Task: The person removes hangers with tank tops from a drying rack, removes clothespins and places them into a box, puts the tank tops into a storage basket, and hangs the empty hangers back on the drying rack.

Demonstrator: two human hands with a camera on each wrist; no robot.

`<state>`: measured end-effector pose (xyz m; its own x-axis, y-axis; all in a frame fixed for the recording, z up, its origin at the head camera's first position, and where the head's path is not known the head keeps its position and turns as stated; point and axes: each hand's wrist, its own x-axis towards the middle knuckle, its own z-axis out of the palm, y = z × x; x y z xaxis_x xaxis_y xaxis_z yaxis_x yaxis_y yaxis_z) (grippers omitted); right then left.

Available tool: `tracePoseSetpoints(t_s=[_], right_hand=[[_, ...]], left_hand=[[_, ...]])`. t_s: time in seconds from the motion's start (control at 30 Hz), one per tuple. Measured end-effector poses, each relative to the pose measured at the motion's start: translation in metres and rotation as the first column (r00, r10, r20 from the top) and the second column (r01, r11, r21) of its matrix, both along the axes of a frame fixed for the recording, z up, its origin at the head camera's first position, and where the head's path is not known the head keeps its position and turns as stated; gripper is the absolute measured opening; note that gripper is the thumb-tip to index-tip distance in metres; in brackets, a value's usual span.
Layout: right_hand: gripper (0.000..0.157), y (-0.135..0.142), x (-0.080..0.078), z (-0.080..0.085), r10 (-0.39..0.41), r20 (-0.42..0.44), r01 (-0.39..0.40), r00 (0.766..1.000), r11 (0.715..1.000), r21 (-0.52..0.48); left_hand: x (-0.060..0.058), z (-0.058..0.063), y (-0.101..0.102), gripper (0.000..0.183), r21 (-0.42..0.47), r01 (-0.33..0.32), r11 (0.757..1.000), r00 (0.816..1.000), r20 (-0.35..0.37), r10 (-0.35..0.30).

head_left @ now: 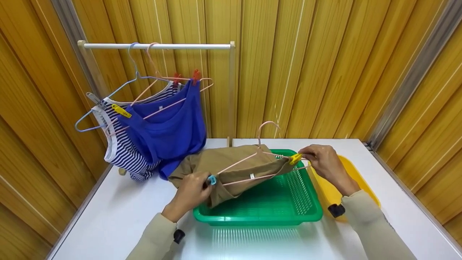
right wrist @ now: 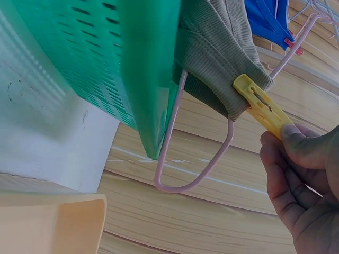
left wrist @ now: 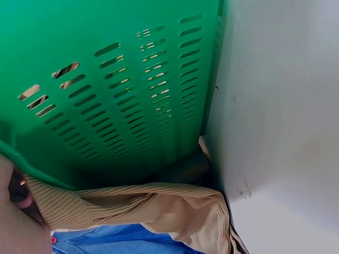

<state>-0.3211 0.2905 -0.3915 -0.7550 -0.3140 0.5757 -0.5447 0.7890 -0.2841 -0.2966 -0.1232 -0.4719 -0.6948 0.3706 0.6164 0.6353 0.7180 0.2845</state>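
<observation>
A brown ribbed garment (head_left: 220,157) lies over a pink wire hanger (head_left: 237,163), partly inside the green basket. At its left end my left hand (head_left: 193,189) pinches a small blue clothespin (head_left: 212,179), its fingers curled against the cloth. My right hand (head_left: 325,162) pinches the tail of a yellow clothespin (head_left: 296,159) between thumb and fingers. In the right wrist view, that yellow clothespin (right wrist: 262,106) bites on the garment's corner (right wrist: 217,63), beside the looped hanger end (right wrist: 177,188). The left wrist view mostly shows basket wall, with folds of the garment (left wrist: 175,203) below.
The green basket (head_left: 260,219) stands on the white table (head_left: 119,216), with a yellow tray (head_left: 364,187) to its right. At the back left, a rack (head_left: 202,46) carries a blue top (head_left: 169,131) and a striped top (head_left: 121,144), both clipped on hangers.
</observation>
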Motion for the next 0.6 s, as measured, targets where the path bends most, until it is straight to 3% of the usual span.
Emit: tracePoseSetpoints(t_s=[0.6], right_hand=[[0.014,0.004,0.001,0.014,-0.001,0.076,0.001,0.997,1.000,-0.002]], left_hand=[[0.001,0.003,0.001,0.021,-0.008,0.023,1.000,1.000,0.002,-0.023]])
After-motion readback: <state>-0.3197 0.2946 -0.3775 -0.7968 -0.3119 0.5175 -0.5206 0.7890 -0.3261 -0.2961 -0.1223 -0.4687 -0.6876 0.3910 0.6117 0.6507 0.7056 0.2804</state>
